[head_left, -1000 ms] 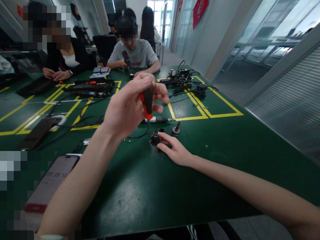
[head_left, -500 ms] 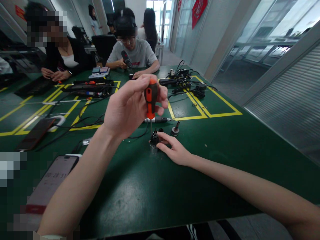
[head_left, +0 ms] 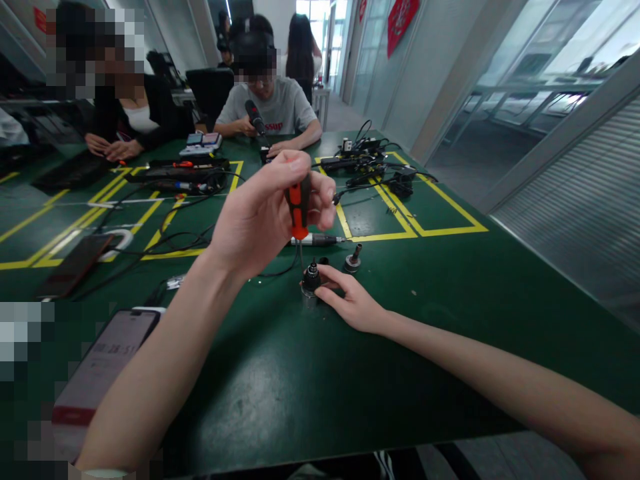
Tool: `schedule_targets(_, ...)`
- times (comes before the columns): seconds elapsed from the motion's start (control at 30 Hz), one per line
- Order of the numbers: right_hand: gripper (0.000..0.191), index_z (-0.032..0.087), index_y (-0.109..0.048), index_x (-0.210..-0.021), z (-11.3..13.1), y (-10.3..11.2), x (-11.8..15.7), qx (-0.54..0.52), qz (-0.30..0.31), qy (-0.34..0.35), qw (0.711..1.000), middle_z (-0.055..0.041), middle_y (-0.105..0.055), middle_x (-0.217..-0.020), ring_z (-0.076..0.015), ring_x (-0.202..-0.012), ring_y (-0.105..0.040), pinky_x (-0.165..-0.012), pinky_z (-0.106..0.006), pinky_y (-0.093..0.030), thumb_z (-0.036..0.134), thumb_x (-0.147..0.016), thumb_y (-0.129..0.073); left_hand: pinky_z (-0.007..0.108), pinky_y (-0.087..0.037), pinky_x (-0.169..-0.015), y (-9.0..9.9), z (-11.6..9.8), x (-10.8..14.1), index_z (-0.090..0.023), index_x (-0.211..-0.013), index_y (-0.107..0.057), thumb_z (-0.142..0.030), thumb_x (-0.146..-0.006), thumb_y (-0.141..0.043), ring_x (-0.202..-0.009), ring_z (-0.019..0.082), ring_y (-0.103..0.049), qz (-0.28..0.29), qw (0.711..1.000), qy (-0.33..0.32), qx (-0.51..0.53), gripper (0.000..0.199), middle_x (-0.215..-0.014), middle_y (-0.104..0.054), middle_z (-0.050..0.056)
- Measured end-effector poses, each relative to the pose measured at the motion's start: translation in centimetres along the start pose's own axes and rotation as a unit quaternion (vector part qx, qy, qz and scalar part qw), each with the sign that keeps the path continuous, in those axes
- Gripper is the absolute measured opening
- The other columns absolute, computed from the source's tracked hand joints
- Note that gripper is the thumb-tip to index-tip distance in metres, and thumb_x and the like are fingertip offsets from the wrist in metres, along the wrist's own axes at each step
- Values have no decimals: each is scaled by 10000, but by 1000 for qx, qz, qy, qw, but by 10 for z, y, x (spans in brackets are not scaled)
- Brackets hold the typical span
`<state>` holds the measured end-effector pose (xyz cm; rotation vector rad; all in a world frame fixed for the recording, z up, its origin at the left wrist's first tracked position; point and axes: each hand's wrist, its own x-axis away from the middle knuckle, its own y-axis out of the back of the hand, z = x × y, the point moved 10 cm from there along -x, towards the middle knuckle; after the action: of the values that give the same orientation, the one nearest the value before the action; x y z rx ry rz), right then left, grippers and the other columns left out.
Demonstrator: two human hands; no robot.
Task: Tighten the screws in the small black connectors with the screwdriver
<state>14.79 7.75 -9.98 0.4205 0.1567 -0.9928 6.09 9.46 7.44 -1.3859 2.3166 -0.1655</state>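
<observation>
My left hand [head_left: 275, 200] is closed around the orange and dark grey handle of a screwdriver [head_left: 299, 217]. The screwdriver stands nearly upright, its thin shaft pointing down beside a small round part [head_left: 311, 277] with a black body and a metal base. Thumb and fingers of my right hand [head_left: 353, 300] grip that part from the right, holding it on the green table [head_left: 300, 380]. Whether the tip sits in a screw is too small to tell. Just behind stands another metal part [head_left: 353, 259] with an upright stem. A silver and black pen-shaped tool [head_left: 320, 239] lies beyond my hands.
Phones [head_left: 105, 367] and cables lie at the left. A black tool tray [head_left: 175, 175] and a tangle of black cables [head_left: 365, 160] are farther back, near yellow tape outlines. Across the table a co-worker in a grey shirt [head_left: 280, 107] holds a power tool [head_left: 255, 117]; another person sits left.
My left hand's fingers and thumb have shifted on the screwdriver, now covering the top of its handle. My right hand keeps its grip on the part. The view has shifted slightly.
</observation>
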Motion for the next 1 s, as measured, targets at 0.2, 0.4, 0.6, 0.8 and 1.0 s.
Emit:
schedule_targets(0.2,427,197,-625,-1422,-2,-1,0,-9,1,-12,1000,-130,-752,-1288,-256,-1149,-733,-1007,-426,-609,363,-1029,-608,227,-385,-511,-6,0,1,-148,-904,-637,-520,-984,-524,-500,97,-465,30,999,12,1,397,-597,-532,-3)
schedule_targets(0.4,429,206,-628,-1429,-3,-1,2,-13,0,-17,1000,-126,-765,-1273,-258,-1143,-741,-1015,-434,-607,356,-1027,-613,228,-487,-584,-3,1,1,-165,-824,-569,-387,-912,-694,-592,103,-587,33,999,1,23,269,-685,-570,-9)
schedule_targets(0.6,437,191,-632,-1426,-5,1,3,-6,-5,-18,1000,-146,-758,-1301,-263,-1139,-747,-1023,-439,-605,370,-1028,-623,223,-255,-423,-1,1,0,-191,-871,-585,-535,-892,-712,-409,60,-349,24,1000,-9,-6,367,-554,-464,-60)
schedule_targets(0.8,430,195,-633,-1420,-6,-1,4,-10,-5,-17,1000,-138,-763,-1287,-256,-1135,-751,-1020,-433,-612,374,-1030,-621,264,-386,-516,-8,1,1,-170,-629,-587,-628,-990,-502,-485,101,-398,52,999,12,-5,589,-497,-369,-19)
schedule_targets(1.0,421,203,-629,-1429,-5,-2,3,-7,-3,-20,1000,-130,-767,-1273,-254,-1142,-749,-1030,-437,-613,347,-1034,-612,251,-509,-555,-5,6,2,-177,-738,-557,-473,-808,-801,-618,122,-591,37,999,11,34,390,-722,-549,-11)
